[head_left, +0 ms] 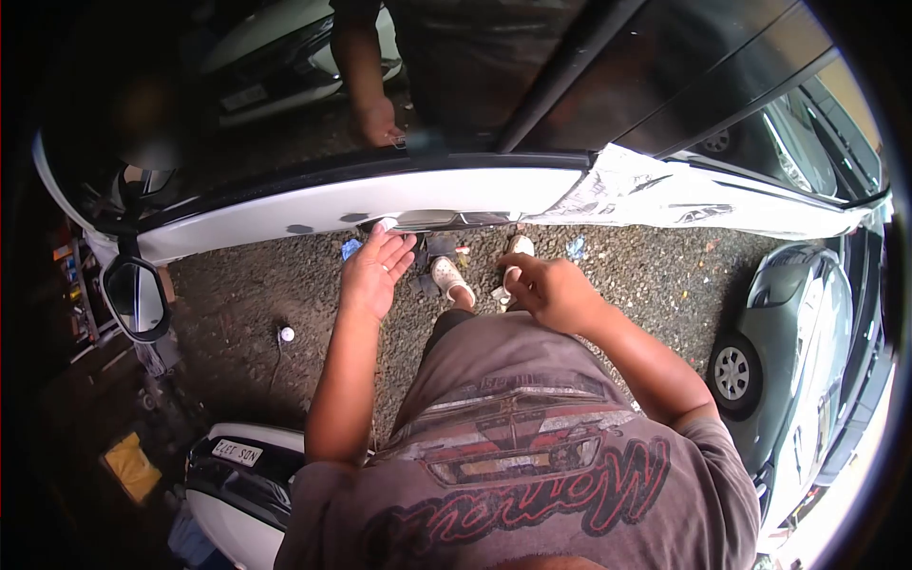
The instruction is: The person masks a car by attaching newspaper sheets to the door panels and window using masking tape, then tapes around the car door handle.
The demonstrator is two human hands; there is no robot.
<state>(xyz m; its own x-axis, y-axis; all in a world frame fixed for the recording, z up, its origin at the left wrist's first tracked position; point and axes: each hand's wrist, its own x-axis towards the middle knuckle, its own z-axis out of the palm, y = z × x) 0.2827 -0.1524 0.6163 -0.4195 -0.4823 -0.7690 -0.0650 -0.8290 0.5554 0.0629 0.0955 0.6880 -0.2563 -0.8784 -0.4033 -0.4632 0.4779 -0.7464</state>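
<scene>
The side of a white car crosses the view below its dark windows. My left hand is palm up beside the door, fingers spread, its fingertips close to a small white piece at the door's lower edge. Whether the fingers grip this piece is too small to tell. My right hand hangs in front of my shirt with its fingers curled; anything inside them is hidden. Sheets of printed masking paper cover the car's side toward the right.
A side mirror juts out at the left. A grey car stands at the right and a white bumper with a plate at the lower left. Gravel lies underfoot. A yellow cloth is at the far left.
</scene>
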